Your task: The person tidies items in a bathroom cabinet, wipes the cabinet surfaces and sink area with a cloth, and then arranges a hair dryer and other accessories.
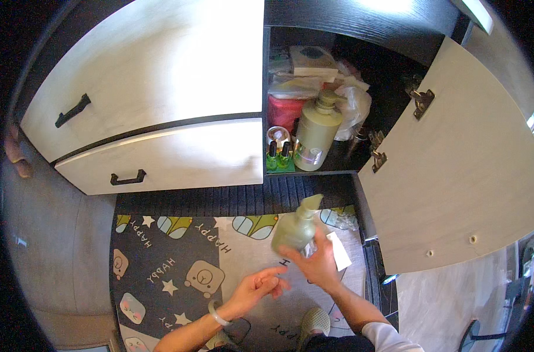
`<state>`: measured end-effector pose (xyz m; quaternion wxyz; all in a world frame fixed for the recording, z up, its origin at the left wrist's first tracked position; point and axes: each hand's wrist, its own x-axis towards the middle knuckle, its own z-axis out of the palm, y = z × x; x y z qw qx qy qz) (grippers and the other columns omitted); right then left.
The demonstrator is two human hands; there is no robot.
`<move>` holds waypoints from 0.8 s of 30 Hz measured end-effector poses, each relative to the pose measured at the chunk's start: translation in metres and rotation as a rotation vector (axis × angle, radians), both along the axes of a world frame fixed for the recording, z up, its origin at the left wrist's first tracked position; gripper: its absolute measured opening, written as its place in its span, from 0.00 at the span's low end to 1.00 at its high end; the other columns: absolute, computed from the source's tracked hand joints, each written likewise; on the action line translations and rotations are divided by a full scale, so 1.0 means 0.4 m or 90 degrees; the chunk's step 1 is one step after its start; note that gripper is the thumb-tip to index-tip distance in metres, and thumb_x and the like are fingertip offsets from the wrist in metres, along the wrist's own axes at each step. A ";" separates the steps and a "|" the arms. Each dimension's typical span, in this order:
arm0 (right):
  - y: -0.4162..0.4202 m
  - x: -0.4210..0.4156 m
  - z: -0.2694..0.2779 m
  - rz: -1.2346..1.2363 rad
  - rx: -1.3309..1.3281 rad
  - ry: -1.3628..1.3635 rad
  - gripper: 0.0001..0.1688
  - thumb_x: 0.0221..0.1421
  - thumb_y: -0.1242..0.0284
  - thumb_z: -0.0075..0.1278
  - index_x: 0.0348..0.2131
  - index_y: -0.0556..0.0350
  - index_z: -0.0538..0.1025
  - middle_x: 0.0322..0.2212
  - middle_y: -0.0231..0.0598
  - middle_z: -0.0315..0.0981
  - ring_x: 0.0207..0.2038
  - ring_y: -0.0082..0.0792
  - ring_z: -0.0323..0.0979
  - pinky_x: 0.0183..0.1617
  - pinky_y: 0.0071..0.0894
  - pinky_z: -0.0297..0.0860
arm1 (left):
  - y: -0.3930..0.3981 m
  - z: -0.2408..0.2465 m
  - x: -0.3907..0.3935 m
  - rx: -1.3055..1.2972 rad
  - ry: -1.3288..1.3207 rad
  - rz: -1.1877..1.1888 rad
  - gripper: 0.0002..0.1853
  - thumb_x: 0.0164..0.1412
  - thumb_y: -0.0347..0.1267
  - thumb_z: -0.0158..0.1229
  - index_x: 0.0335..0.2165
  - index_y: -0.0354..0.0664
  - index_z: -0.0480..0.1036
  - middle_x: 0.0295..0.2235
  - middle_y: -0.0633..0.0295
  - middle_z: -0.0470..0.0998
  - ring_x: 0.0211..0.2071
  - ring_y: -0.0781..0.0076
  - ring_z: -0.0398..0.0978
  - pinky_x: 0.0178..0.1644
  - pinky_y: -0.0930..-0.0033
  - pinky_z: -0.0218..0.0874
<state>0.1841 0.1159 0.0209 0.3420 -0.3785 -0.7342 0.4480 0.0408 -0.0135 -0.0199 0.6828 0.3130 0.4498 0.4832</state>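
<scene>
My right hand [317, 264] grips a pale green pump bottle [293, 231] around its body, above the floor mat. The bottle tilts, with its pump head up and to the right, and it is blurred. Just left of it is my left hand [262, 284], holding nothing, its fingers partly curled and apart. A bangle circles the left wrist. Farther off, inside an open cabinet, a larger green pump bottle [315, 136] stands upright near the front edge. Two small green bottles with black caps [278, 157] stand beside it on the left.
The hinged cabinet door [456, 176] hangs open on the right. Plastic bags [355, 110], a box [313, 61] and a red package [284, 115] fill the cabinet's back. A white drawer [183, 154] is at left. White paper [339, 251] and crumpled clear plastic [346, 221] lie on the patterned mat [170, 259].
</scene>
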 end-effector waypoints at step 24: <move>0.422 -0.053 -0.068 -0.333 0.317 -0.026 0.40 0.52 0.74 0.53 0.60 0.64 0.55 0.46 0.55 0.64 0.50 0.55 0.61 0.58 0.45 0.56 | -0.034 0.011 0.015 -0.137 -0.041 -0.108 0.18 0.70 0.40 0.39 0.48 0.39 0.67 0.17 0.74 0.56 0.15 0.86 0.51 0.18 0.82 0.44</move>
